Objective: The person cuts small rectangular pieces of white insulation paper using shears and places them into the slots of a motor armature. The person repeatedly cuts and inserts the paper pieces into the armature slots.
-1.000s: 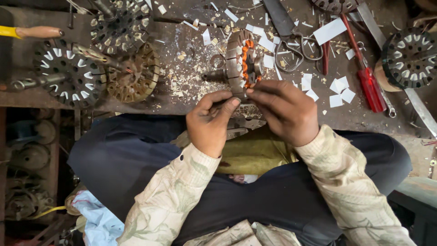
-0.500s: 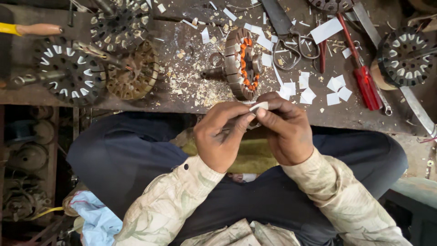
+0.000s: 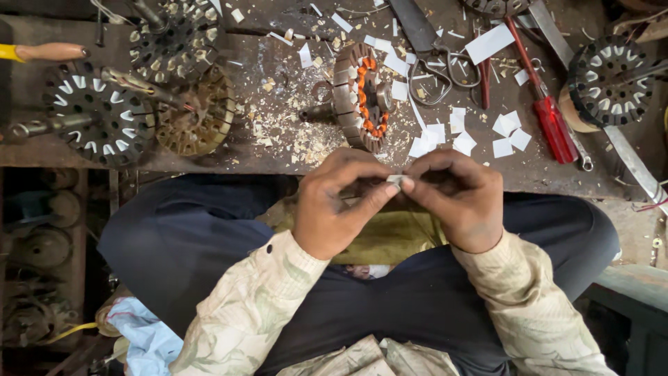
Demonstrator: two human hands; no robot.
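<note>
My left hand and right hand pinch small white paper slip together over lap, fingertips closed on it. Motor stator with orange windings on bench just beyond.

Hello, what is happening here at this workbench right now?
A seated person pinches a small white paper piece between the left hand and the right hand, above the lap. On the wooden bench ahead stands a stator with orange windings, with cut paper slips, scissors and a red screwdriver around it.
</note>
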